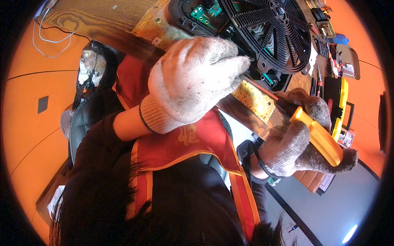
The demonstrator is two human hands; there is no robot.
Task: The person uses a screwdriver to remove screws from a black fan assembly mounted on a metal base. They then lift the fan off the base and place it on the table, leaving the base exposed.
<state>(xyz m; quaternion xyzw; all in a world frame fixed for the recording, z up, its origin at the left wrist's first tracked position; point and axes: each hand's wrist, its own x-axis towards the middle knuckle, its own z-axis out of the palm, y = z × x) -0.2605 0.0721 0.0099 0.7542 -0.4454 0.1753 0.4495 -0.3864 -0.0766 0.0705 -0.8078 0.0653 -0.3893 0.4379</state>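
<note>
Both my hands wear soiled white knit gloves. My left hand (195, 82) is closed in a pinch at the near edge of the opened black appliance housing (176, 16). From its fingertips a thin reddish strand (260, 89) runs toward my right hand; whether it is a wire or a rod I cannot tell. Lower and to the right, my right hand (295, 139) grips a hand tool with an orange handle (320, 137). Fingers hide the tool's working end. A round black fan grille (281, 30) lies over the housing, beside a green circuit board (207, 16).
The wooden table (94, 16) carries a stained, yellowish board (258, 102) under the housing. At the right stand a black and yellow toolbox (338, 108) and assorted tools. A white cable (53, 55) hangs at the far left. My red apron (184, 139) lies below my hands.
</note>
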